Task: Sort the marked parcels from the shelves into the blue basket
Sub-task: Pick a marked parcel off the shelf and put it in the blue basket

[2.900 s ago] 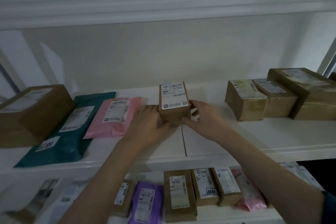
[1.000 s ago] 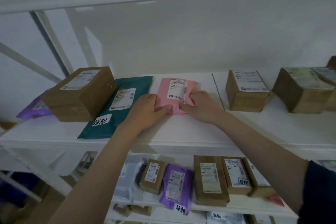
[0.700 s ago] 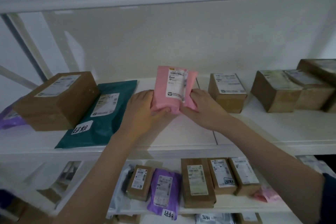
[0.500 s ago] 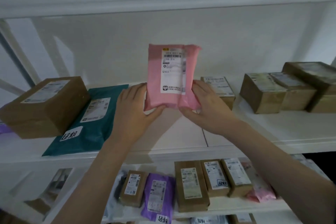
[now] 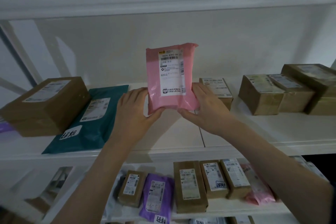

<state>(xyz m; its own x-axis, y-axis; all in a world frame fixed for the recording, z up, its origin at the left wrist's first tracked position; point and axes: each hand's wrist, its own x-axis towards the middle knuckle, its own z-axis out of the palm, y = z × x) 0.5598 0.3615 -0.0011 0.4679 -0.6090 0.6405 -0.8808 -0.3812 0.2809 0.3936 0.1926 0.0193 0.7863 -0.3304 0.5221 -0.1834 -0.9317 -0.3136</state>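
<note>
Both arms reach fwd; left hand point(image 5: 135, 107) & right hand point(image 5: 207, 107) grip the bottom corners of the pink plastic mailer bag w/ white label point(image 5: 171, 78), upright, label facing camera, above the white shelf point(image 5: 272, 132). Vs 0.5 s ago: bag barely changed, about the same height.

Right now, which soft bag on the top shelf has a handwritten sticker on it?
The teal bag, lying flat beside the big brown box. Its near corner carries a white handwritten sticker; the pink bag being held shows only a printed label.
</note>
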